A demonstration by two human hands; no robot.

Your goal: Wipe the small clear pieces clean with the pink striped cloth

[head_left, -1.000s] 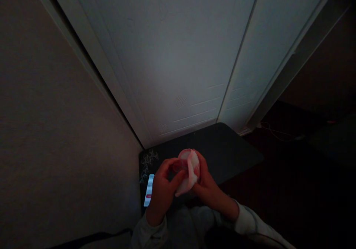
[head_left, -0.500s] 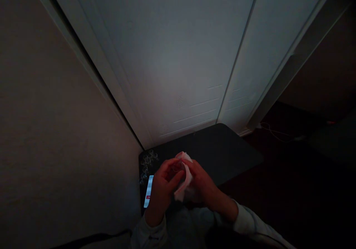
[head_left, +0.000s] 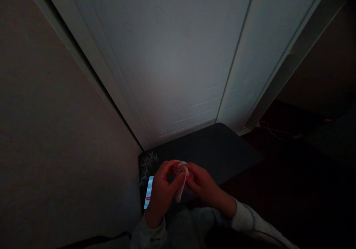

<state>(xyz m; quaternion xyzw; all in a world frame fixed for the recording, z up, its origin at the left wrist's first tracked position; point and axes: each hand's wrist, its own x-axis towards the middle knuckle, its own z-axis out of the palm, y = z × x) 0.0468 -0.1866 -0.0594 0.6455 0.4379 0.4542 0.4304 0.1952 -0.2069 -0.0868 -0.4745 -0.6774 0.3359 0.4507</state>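
Observation:
Close together above the dark table's near edge, both of my hands are closed. With thumb and fingers, my left hand (head_left: pixel 162 191) grips a small clear round piece (head_left: pixel 179 169), which resembles a suction cup; the dim light hides its detail. A pale pinkish-white cloth (head_left: pixel 180 194) is in my right hand (head_left: pixel 204 185), pressed against the clear piece, its lower end hanging between my hands. Left of my left hand lies a lit phone (head_left: pixel 148 193), partly covered by that hand. Several similar clear pieces (head_left: pixel 148 160) sit at the table's left corner.
The dark table (head_left: pixel 219 148) has rounded corners and stands against a white panelled door (head_left: pixel 178 56). A plain wall (head_left: pixel 69 148) rises on the left. On the dark floor at right runs a white cable (head_left: pixel 275 131).
The cloth's upper part has come down and folded, so more of the clear piece shows. My right hand's fingers have shifted slightly lower around it. The phone and loose clear pieces stay put.

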